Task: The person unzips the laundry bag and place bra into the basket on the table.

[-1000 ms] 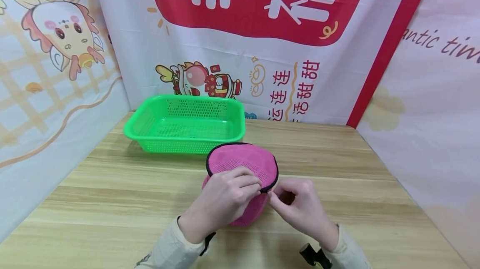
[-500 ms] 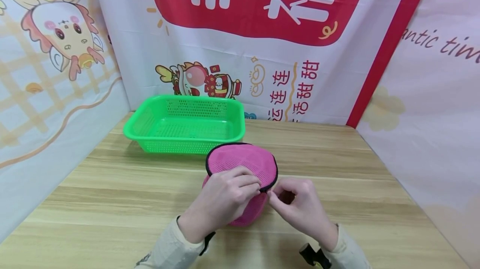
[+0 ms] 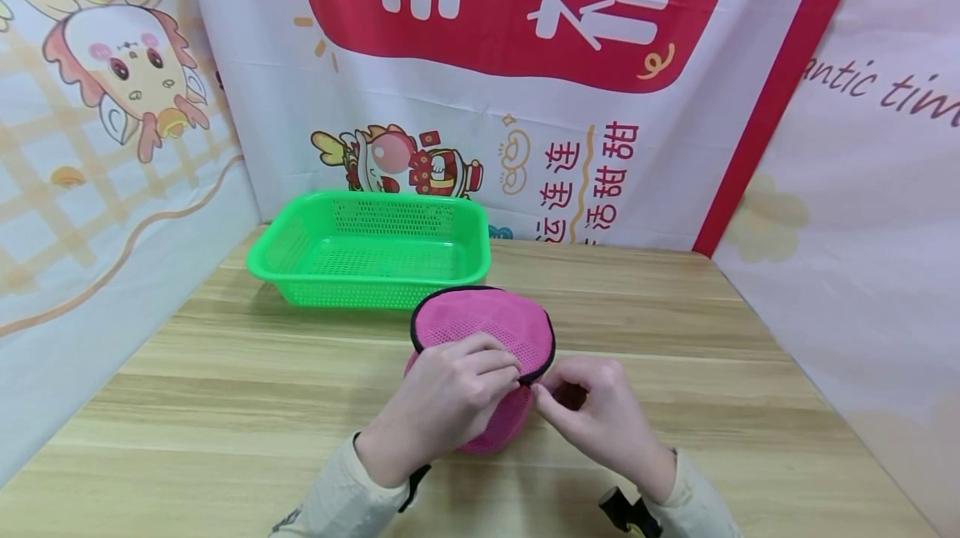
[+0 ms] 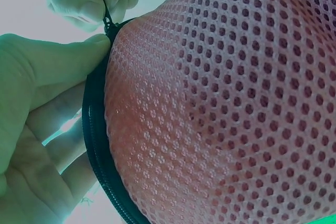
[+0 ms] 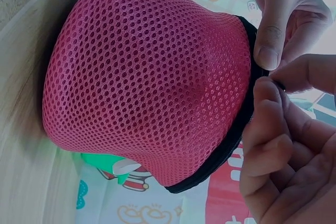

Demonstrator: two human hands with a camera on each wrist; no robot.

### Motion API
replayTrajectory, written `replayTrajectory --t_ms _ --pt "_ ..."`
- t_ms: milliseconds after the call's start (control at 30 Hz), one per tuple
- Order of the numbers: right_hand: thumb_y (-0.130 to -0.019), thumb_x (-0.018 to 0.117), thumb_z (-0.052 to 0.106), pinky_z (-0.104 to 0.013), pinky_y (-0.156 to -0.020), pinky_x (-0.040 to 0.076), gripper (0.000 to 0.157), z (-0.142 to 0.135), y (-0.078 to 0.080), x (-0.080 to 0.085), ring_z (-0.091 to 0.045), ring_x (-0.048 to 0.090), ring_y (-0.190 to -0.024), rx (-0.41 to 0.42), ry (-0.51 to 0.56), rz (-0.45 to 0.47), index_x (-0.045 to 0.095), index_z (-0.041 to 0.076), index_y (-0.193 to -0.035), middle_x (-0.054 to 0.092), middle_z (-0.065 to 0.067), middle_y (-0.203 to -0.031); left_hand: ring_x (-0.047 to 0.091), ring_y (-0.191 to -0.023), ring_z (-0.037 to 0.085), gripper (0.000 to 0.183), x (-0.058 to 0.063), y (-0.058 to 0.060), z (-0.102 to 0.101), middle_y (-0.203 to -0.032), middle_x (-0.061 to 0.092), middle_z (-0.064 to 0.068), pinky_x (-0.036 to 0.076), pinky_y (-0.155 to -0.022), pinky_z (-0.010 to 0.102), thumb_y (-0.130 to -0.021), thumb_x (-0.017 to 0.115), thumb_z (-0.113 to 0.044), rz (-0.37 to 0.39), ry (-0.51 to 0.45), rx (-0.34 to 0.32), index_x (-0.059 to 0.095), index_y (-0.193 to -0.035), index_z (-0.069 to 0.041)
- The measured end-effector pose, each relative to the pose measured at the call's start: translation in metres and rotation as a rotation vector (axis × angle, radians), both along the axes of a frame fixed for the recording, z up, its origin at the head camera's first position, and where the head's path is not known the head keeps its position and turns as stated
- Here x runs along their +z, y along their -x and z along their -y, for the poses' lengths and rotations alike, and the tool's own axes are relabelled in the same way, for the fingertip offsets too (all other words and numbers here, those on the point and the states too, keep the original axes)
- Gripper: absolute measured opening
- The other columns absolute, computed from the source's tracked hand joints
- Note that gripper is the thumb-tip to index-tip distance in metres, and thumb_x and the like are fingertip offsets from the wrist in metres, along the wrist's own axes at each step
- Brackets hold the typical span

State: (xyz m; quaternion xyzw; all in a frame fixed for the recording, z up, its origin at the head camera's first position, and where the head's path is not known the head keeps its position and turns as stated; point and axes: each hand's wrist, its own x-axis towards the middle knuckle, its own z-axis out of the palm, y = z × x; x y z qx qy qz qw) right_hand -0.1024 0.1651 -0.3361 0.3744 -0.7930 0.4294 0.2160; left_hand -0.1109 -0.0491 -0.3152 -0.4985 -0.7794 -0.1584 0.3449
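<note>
A pink mesh zip pouch (image 3: pixel 483 317) with a black zipper (image 4: pixel 93 129) round its top rim stands on the table in front of me. My left hand (image 3: pixel 446 392) lies across the pouch's near side and grips its rim, the thumb pressing on the zipper band close to the pull. On the right, my right hand (image 3: pixel 600 417) pinches the small black zipper pull (image 4: pixel 106 11) between thumb and forefinger. In the right wrist view the two hands' fingertips nearly meet at the rim, and the mesh bulges below. The left hand hides the near part of the rim in the head view.
Behind the pouch, to the left, stands a green perforated plastic basket (image 3: pixel 367 279). The wood-grain table (image 3: pixel 225 404) ends at printed cloth hangings (image 3: pixel 420 96) at the back and both sides. Black straps with small mounts (image 3: pixel 630 513) sit at the wrists.
My right fingertips and the pouch's rim have edged very slightly left. The left hand keeps its hold, and the basket has not moved.
</note>
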Motion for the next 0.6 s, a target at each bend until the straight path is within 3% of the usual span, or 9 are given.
replayTrajectory --t_ms 600 --pt "-0.081 0.067 -0.002 -0.016 -0.041 0.039 0.027 0.0005 -0.0011 0.0001 -0.001 0.046 -0.051 -0.012 -0.023 0.0 0.063 0.022 -0.07 0.053 0.014 -0.063 0.062 -0.091 0.013 0.009 0.0005 -0.0013 -0.0002 -0.093 0.072 0.0 0.054 -0.079 0.023 -0.082 0.076 -0.006 0.009 -0.002 -0.003 0.078 -0.091 -0.008"
